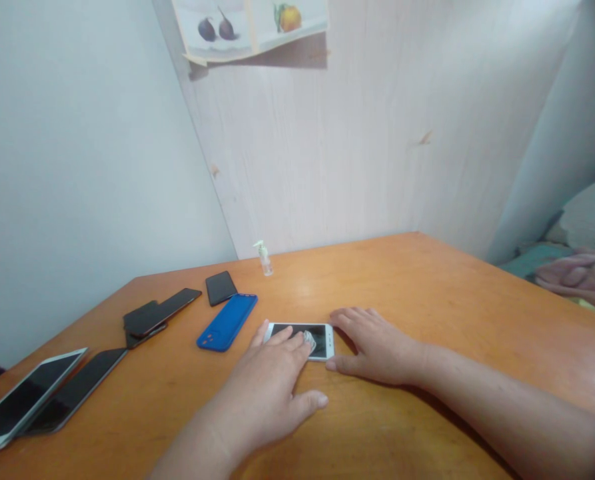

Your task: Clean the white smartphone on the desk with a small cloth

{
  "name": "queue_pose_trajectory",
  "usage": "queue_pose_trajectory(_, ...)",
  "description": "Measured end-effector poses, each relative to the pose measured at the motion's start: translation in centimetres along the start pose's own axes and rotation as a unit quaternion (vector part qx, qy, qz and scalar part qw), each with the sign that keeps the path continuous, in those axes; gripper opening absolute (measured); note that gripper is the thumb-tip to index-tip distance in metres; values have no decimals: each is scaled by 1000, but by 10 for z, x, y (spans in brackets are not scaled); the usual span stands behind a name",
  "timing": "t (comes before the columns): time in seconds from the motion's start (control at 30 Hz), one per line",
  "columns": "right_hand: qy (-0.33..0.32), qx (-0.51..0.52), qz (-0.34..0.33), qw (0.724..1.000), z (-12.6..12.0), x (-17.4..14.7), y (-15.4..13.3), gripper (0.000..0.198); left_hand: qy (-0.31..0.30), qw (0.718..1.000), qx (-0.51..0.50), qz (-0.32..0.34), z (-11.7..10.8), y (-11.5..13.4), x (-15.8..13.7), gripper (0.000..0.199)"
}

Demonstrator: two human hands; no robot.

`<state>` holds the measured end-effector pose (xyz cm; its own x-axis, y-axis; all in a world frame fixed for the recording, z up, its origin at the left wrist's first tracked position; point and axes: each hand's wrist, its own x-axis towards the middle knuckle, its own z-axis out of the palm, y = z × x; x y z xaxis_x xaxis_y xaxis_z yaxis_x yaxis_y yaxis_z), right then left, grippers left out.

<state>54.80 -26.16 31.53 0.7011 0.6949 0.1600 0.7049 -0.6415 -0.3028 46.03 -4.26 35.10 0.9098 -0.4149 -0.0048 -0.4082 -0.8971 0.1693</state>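
A white-framed smartphone (322, 339) lies flat on the wooden table, its dark screen facing up. My left hand (272, 373) rests over its left part with fingers stretched out flat and thumb apart. At those fingertips is a small crumpled-looking whitish patch (309, 341) on the screen; whether it is a tissue or a smear I cannot tell. My right hand (377, 343) curves around the phone's right end, thumb at the near corner and fingers at the far one. Beside the phone, to the left, is a blue phone case (228, 323), inside facing up.
Behind the case lies a dark phone (220, 288). Further left are overlapping dark phones (167, 312), another dark phone (80, 390) and a white phone (27, 393). A small clear pump bottle (264, 259) stands at the table's (377, 267) back edge, near the wall.
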Motion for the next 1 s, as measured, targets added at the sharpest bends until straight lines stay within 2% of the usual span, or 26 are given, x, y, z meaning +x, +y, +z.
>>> queue_pose_trajectory(0.1, 5, 6, -6, 1000, 1, 0, 1, 64, -13, 999, -20, 44, 2, 7, 1, 71)
queue_pose_trajectory(0.17, 5, 8, -7, 1000, 0, 1, 1, 64, -17, 998, -21, 50, 1, 10, -1, 66)
queue_pose_trajectory(0.33, -5, 7, -1, 1000, -2, 1, 0, 65, 1, 999, 35, -27, -9, -1, -8, 47)
queue_pose_trajectory(0.47, -10, 8, 1, 1000, -3, 0, -1, 65, 6, 992, 81, -96, -16, -14, -11, 51)
queue_pose_trajectory(0.57, -9, 6, 1, 1000, -3, -1, -1, 65, 12, 989, 87, -121, -18, -18, -11, 53)
queue_pose_trajectory(0.63, -8, 8, -1, 1000, -4, 0, -2, 64, 19, 991, 77, -112, -16, -15, -11, 52)
queue_pose_trajectory(0.73, -7, 8, -2, 1000, -3, 0, -2, 63, 21, 997, 44, -57, -9, -5, -9, 50)
queue_pose_trajectory(0.87, 2, 8, -4, 1000, 0, 0, -1, 64, -7, 999, -13, 37, 1, 12, -4, 68)
queue_pose_trajectory(0.93, 5, 10, -5, 1000, 0, 0, 0, 64, -14, 998, -21, 49, 2, 15, -2, 70)
queue_pose_trajectory(1.0, 1, 12, -5, 1000, 0, 0, 0, 64, -5, 1000, -5, 26, 0, 12, -2, 65)
